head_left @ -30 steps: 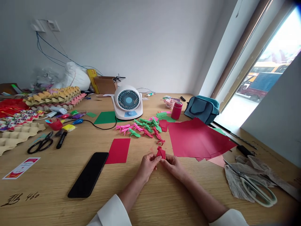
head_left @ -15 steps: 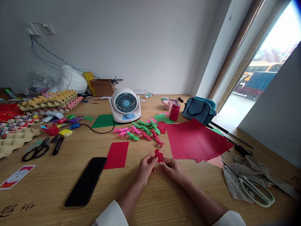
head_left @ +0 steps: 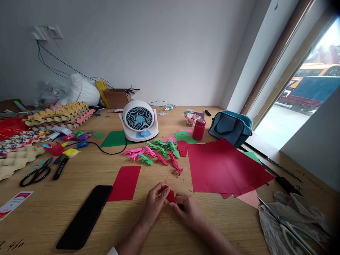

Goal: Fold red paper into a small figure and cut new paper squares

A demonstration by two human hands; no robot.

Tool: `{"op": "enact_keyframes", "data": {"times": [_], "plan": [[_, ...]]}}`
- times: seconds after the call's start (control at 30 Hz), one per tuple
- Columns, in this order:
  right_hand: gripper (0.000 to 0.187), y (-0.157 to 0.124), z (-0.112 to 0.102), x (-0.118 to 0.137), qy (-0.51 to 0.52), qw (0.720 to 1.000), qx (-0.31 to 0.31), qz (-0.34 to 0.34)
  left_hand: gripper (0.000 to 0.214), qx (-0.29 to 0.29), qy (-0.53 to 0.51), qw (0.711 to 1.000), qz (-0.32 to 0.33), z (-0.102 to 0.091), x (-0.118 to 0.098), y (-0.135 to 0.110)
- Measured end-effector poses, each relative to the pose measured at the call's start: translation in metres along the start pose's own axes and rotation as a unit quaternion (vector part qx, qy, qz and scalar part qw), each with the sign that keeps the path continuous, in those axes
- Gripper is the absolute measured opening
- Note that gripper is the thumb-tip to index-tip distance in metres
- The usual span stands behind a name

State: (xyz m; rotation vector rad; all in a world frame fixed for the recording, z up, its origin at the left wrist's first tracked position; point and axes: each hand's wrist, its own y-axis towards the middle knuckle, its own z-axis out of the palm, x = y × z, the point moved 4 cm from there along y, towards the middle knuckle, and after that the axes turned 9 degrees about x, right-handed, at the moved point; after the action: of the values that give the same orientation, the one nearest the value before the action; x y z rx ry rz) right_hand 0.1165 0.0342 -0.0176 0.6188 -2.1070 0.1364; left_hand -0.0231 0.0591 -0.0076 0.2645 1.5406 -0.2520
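Note:
Between my two hands, just above the table, is a small folded piece of red paper [head_left: 170,196]. The fingers of my left hand [head_left: 156,199] pinch its left side. My right hand [head_left: 187,209] is closed at its lower right edge, thumb and curled forefinger against the paper. Part of the paper is hidden behind my fingertips. Beyond my hands lie several folded paper figures in green [head_left: 162,146], pink [head_left: 135,153] and red [head_left: 174,163]. A flat red paper rectangle [head_left: 124,183] rests to the left of my left hand.
Large red sheets [head_left: 225,166] lie to the right, with green-handled scissors [head_left: 289,226] on crumpled cloth nearby. A black phone [head_left: 85,216] is at front left. Farther back stand a white fan [head_left: 140,120], a red flask [head_left: 199,129] and a blue bag [head_left: 230,127]. Black scissors [head_left: 37,173] lie left.
My hands and the red paper have come nearer to me and a little left. The paper is turned, and its upper tip no longer shows. The whole view has shifted slightly.

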Motion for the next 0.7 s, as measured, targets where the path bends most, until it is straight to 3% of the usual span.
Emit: {"op": "enact_keyframes", "data": {"times": [0.27,0.5,0.7], "plan": [[0.042,0.0003,0.0035,0.0047,-0.026,1.000,0.010,-0.004,0.037,-0.029,-0.032,0.999,-0.020,0.0018,0.0043,0.0003],[0.041,0.0021,-0.0022,0.0078,-0.004,1.000,0.002,0.007,0.038,0.004,0.030,0.999,-0.024,0.0064,-0.0029,0.0006],[0.037,0.0012,-0.0021,0.0073,-0.024,1.000,-0.005,0.004,0.034,0.016,0.026,0.999,-0.028,0.0078,-0.0021,0.0011]]}}
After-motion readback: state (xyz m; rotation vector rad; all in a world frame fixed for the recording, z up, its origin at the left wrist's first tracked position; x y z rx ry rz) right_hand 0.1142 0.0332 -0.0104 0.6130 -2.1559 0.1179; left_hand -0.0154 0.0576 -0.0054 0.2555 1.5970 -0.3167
